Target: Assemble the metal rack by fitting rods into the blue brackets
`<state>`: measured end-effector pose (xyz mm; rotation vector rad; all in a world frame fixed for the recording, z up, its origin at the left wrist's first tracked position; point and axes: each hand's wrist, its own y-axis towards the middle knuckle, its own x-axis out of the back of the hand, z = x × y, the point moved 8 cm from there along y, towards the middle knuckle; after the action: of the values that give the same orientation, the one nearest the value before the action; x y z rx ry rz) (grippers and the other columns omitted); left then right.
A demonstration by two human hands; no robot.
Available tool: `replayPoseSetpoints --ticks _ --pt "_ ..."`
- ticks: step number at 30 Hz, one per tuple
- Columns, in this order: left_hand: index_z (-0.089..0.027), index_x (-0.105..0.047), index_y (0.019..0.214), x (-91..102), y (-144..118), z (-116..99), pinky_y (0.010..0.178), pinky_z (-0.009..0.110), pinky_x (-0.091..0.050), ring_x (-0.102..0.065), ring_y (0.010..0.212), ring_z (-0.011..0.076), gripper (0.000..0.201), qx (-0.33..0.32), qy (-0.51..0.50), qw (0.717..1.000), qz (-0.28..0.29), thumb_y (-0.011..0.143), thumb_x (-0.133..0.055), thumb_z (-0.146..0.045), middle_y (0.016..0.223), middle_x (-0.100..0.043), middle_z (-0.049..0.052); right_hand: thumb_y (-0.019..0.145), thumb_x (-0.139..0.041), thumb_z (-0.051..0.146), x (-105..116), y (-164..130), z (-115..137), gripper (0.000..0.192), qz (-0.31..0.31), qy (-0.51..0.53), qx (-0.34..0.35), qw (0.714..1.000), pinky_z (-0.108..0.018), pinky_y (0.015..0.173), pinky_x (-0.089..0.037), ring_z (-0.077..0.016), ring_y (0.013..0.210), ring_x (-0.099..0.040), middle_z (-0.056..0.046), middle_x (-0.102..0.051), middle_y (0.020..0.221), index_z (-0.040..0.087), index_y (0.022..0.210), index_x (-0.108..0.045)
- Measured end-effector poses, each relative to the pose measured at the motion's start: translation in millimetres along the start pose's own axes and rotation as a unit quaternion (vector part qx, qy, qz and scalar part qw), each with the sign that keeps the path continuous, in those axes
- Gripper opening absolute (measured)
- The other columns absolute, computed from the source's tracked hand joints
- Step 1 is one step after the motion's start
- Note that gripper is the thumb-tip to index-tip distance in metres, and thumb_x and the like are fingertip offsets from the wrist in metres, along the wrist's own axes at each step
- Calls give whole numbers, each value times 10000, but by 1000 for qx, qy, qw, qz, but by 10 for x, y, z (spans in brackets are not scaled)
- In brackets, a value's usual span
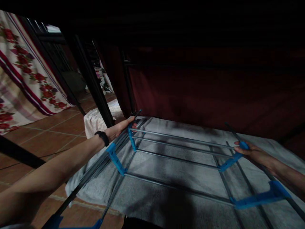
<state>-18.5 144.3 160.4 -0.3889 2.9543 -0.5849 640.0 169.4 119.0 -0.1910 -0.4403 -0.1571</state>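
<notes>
A rack (176,136) of thin grey metal tubes and blue plastic connectors lies across the grey blanket. My left hand (126,125), with a black band on the wrist, is closed around the far left corner, by a blue connector (132,140). At the far right corner, my right hand (249,151) grips the rack beside another blue connector (231,161), its fingertips on the end of a crossbar. Nearer me, a lower crossbar (178,188) joins two more connectors, the left one (116,160) and the right one (262,195). Several loose-looking tubes (101,162) lie along the left side.
The grey blanket (164,206) covers a bed, and a dark red curtain (202,92) hangs behind it. Black posts (91,79) stand at the left. A flowered cloth (35,73) hangs over the tiled floor (57,133). A striped cloth (95,122) drapes beside the bed.
</notes>
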Motion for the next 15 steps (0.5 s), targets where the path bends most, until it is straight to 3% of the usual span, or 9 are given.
replayPoseSetpoints --ticks 3,8,15 --pt "-159 -641 799 -37 96 129 415 245 -484 -590 468 157 353 -1 28 1000 -5 896 -648 -499 619 -626 35 498 -827 484 12 -58 48 577 -12 -15 -19 1000 -377 973 -499 -306 986 -667 -56 -705 890 269 1010 -672" --pt "-172 -628 758 -2 167 61 392 242 -451 -563 424 152 367 -22 110 992 -58 926 -599 -497 576 -606 24 464 -811 462 38 -69 27 596 -23 -13 -48 998 -386 1021 -483 -306 962 -671 -48 -699 849 251 1000 -660" --pt "-175 -647 693 -31 217 -34 383 233 -391 -531 415 148 406 -76 219 970 -75 866 -656 -541 523 -587 23 526 -840 442 126 89 -158 550 -8 -10 -30 999 -279 850 -543 -248 913 -679 -41 -700 893 262 1012 -657"
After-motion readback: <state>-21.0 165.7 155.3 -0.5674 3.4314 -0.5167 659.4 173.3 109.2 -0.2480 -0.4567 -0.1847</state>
